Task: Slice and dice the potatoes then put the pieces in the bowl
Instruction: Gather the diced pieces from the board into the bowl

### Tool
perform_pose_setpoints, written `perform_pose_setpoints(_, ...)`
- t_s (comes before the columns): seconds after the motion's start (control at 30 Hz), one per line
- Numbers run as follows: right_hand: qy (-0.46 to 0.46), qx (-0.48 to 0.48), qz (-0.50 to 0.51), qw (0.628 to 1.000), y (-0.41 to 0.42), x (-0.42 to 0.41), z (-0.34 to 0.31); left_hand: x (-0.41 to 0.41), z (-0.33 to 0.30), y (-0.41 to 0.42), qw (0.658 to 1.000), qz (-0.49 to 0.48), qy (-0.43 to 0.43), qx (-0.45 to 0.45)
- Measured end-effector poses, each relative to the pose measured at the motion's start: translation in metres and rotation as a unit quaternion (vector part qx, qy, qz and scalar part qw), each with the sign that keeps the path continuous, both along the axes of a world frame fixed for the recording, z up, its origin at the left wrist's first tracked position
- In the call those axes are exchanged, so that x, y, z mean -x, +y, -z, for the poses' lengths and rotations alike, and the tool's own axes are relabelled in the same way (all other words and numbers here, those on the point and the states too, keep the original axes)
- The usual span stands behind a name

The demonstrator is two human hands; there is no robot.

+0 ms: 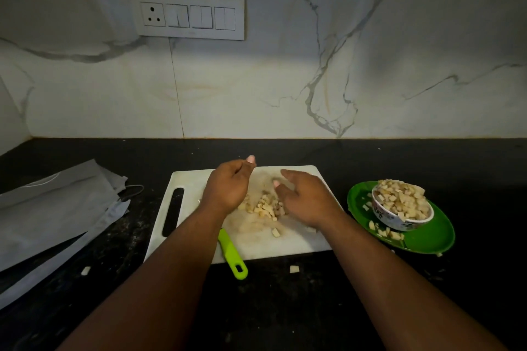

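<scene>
Cupped hands (pixel 265 191) around diced potato pile (pixel 263 205)

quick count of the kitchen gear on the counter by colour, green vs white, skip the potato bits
green: 2, the knife handle and the plate
white: 2, the cutting board and the patterned bowl
total: 4

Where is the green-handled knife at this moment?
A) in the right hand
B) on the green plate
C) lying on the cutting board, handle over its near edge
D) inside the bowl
C: the knife lies on the cutting board, unheld, its handle overhanging the near edge.
</scene>
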State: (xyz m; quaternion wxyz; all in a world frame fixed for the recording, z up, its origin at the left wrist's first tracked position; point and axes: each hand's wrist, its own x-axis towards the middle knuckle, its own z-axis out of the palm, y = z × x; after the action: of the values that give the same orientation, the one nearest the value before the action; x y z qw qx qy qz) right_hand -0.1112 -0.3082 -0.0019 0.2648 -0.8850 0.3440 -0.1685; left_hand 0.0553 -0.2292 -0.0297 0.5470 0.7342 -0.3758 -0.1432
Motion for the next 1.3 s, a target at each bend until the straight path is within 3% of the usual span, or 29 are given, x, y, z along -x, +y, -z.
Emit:
perform_pose_setpoints(0.13, 0.09, 0.005, 0.043, 0.995, -0.004, 0.012, 0.006, -0.001, -0.001, -0.001, 1.0, 0.002, 0.01, 0.008)
perform_pose_setpoints(0.3, 0.018, -0.048, -0.087, 0.995, 0.03, -0.01, 0.014, -0.003, 0.002, -0.004, 0.999, 0.027, 0.011, 0.028)
perform_pose_setpoints(0.4, -0.016, -0.064, -0.073, 0.995, 0.027, -0.004, 0.001, -0.001, -0.001, -0.002, 0.998, 0.038, 0.039, 0.044)
perform_pose_setpoints(0.53, 0.112, -0.056, 0.005, 0.992, 0.014, 0.02, -0.002, 0.004, -0.008, 0.001, 0.994, 0.066, 0.062, 0.053)
perform_pose_setpoints(0.63, 0.188, 0.008, -0.021, 0.982, 0.03, 0.012, 0.018, 0.006, -0.007, -0.003, 0.991, 0.09, 0.08, 0.052)
perform_pose_setpoints(0.77, 0.129, 0.083, -0.056, 0.987, 0.038, -0.018, 0.033, 0.002, -0.004, -0.005, 0.987, 0.111, 0.114, 0.04)
perform_pose_setpoints(1.0, -0.104, 0.023, -0.1, 0.989, 0.011, -0.005, 0.002, -0.003, -0.008, 0.002, 0.967, 0.129, 0.211, 0.07)
perform_pose_setpoints(1.07, -0.093, -0.015, -0.136, 0.986, 0.005, 0.017, -0.008, -0.006, -0.008, 0.003, 0.958, 0.131, 0.239, 0.084)
perform_pose_setpoints(1.17, 0.028, -0.087, -0.232, 0.968, 0.012, 0.03, -0.016, -0.01, -0.01, 0.005, 0.945, 0.135, 0.278, 0.104)
perform_pose_setpoints(1.23, 0.062, -0.065, -0.243, 0.966, 0.016, 0.02, -0.008, -0.009, -0.01, 0.005, 0.942, 0.14, 0.287, 0.106)
perform_pose_setpoints(1.3, 0.03, -0.008, -0.221, 0.975, 0.017, 0.006, -0.003, -0.008, -0.011, 0.005, 0.944, 0.145, 0.279, 0.097)
